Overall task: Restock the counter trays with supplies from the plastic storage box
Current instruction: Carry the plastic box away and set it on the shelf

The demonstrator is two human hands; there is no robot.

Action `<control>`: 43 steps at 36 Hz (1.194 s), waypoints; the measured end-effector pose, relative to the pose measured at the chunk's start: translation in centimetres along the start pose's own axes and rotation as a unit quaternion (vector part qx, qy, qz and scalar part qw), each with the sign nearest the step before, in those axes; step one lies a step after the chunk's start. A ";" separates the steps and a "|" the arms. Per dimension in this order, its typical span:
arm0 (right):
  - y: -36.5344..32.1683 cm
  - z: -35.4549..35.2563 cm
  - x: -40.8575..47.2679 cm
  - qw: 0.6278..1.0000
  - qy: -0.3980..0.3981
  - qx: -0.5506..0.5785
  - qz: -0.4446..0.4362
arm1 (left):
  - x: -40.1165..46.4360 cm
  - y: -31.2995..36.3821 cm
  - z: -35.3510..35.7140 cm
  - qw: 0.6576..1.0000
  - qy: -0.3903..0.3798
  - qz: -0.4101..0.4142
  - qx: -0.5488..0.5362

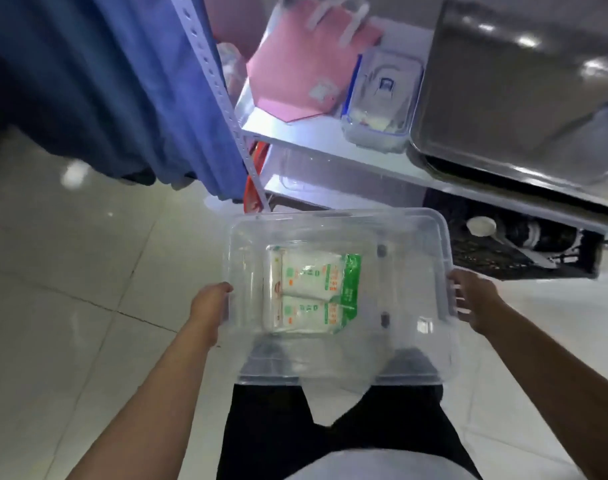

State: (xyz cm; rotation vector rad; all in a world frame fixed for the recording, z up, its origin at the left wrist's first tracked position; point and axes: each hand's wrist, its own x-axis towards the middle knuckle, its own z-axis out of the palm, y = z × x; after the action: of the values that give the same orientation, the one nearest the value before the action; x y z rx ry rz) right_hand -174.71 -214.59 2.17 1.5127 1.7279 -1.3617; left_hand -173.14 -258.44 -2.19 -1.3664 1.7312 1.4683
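I hold a clear plastic storage box (430, 362) in front of my waist, above the floor. My left hand (210, 303) grips its left rim and my right hand (475, 299) grips its right handle. On the box's bottom lies a white and green packet of supplies (313, 292), lying flat near the middle-left. The rest of the box looks empty apart from two small dark knobs on its bottom.
A metal shelf rack (295, 129) stands ahead with a pink folder (295, 74) and a small clear container with blue clips (382, 98). A steel tray (520, 81) sits at the right. Blue cloth (105, 81) hangs at the left. Pale floor tiles lie below.
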 end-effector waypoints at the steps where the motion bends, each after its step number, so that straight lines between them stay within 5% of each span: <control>1: 1.1 0.8 0.4 1.000 0.023 0.006 0.011 | 2.0 0.5 0.0 1.000 -0.014 0.003 0.016; 8: 8.6 5.5 5.1 0.992 0.051 0.052 0.099 | 14.4 0.4 3.1 0.995 -0.059 0.017 0.085; 18: 15.9 10.7 21.0 0.993 0.078 0.070 0.060 | 29.4 -4.2 11.3 0.982 -0.117 0.025 0.144; 29: 22.2 14.8 37.1 0.988 0.146 0.020 -0.039 | 40.1 -5.8 19.3 0.948 -0.154 0.086 0.264; 33: 22.4 16.2 40.5 0.959 0.213 -0.099 -0.156 | 41.4 -3.5 22.2 0.919 -0.151 0.131 0.339; 37: 24.7 18.2 43.5 0.898 0.237 -0.251 -0.272 | 42.5 -3.1 24.3 0.835 -0.059 0.272 0.474; 40: 26.4 18.7 44.9 0.860 0.273 -0.290 -0.317 | 42.9 -0.6 25.6 0.744 0.018 0.475 0.470; 43: 26.9 18.6 45.5 0.840 0.287 -0.293 -0.356 | 42.7 2.6 27.4 0.653 0.081 0.595 0.461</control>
State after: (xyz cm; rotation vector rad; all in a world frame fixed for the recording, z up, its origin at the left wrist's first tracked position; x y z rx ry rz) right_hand -167.43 -212.61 -53.38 0.9796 2.9430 -0.4938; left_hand -198.03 -249.19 -45.54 0.3700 3.0407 0.5059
